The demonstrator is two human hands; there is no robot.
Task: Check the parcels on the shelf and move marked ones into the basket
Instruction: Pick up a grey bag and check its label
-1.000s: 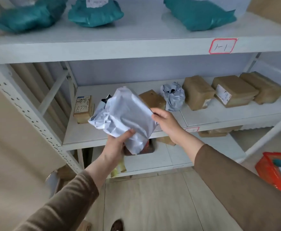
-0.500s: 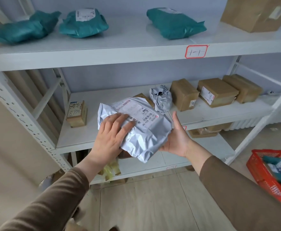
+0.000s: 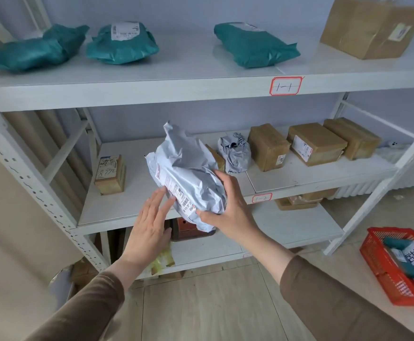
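Observation:
My right hand (image 3: 230, 207) grips a grey plastic mailer parcel (image 3: 188, 173) in front of the middle shelf (image 3: 117, 210), tilted on its edge with its label facing left. My left hand (image 3: 152, 222) is flat with straight fingers, its fingertips touching the label side of the parcel. The red basket (image 3: 383, 274) stands on the floor at the lower right with parcels and a printed sheet inside. A small brown box (image 3: 110, 174) with handwritten numbers on its label sits at the left of the middle shelf.
Three teal mailers (image 3: 255, 44) and a large carton (image 3: 370, 28) lie on the top shelf. The middle shelf holds a crumpled grey bag (image 3: 234, 153) and three brown boxes (image 3: 316, 143). More parcels lie on the bottom shelf. Wooden floor lies below.
The parcel has been turned from label-up to standing on its edge. My left hand let go its grip and now only touches the label side. The view shifted left and up.

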